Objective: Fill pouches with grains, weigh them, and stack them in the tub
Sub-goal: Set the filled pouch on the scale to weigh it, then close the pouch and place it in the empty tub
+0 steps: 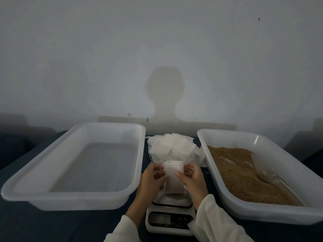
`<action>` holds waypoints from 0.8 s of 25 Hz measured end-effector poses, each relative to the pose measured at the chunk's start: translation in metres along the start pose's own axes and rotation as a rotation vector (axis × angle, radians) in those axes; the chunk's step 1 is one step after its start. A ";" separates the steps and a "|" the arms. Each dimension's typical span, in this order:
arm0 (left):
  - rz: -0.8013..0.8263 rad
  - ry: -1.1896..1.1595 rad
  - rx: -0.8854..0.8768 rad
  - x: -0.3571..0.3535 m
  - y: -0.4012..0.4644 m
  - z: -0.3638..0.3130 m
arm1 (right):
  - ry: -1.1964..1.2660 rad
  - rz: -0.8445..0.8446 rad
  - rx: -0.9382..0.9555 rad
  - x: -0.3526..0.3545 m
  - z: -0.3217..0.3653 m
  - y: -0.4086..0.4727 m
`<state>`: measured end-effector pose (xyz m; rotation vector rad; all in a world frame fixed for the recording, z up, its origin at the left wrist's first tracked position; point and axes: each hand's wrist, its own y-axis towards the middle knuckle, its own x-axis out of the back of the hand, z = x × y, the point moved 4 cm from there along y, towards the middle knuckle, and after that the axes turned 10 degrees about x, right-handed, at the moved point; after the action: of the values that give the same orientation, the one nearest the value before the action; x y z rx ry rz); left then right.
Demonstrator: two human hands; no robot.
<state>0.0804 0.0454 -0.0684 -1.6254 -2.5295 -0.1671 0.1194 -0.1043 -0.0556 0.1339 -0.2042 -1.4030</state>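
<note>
While you pinch the pouch at its top corners, left hand and right hand each closed on an edge, it hangs just above the scale, between the empty tub and the grain tub. Its long axis runs upright, mouth toward the pile of spare pouches. The thin fabric may stay stuck shut, and a hard pull could tear it. Lowering your wrists risks pressing the scale and disturbing its zero; carrying a half-opened mouth to the grains would likely spill them onto the counter.

Bare hands, loose cream-white fleecy sleeves
</note>
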 end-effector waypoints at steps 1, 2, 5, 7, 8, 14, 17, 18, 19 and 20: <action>0.006 -0.009 -0.010 0.002 0.001 0.002 | 0.016 0.026 0.001 0.004 0.002 0.002; 0.010 -0.013 -0.021 0.003 0.002 0.003 | 0.021 0.049 0.014 0.009 0.005 0.004; -0.005 0.019 -0.053 0.008 0.002 0.009 | -0.025 0.075 0.085 0.026 0.011 0.009; -0.047 0.080 -0.066 0.012 0.003 0.014 | -0.032 0.076 0.121 0.033 0.011 0.009; -0.062 0.106 -0.067 0.014 0.003 0.017 | -0.030 0.074 0.128 0.035 0.010 0.008; -0.079 0.199 -0.071 0.021 0.003 0.021 | -0.050 0.048 0.165 0.034 0.005 0.008; -0.089 0.217 -0.084 0.021 0.003 0.020 | -0.078 0.049 0.175 0.035 0.004 0.009; -0.088 0.220 -0.090 0.021 0.003 0.019 | -0.086 0.053 0.175 0.035 0.003 0.009; -0.085 0.224 -0.093 0.021 0.003 0.019 | -0.093 0.055 0.176 0.035 0.003 0.010; -0.079 0.229 -0.095 0.021 0.003 0.019 | -0.098 0.056 0.177 0.035 0.002 0.010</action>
<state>0.0737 0.0684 -0.0835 -1.4447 -2.4440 -0.4603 0.1338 -0.1367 -0.0491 0.2043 -0.4112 -1.3360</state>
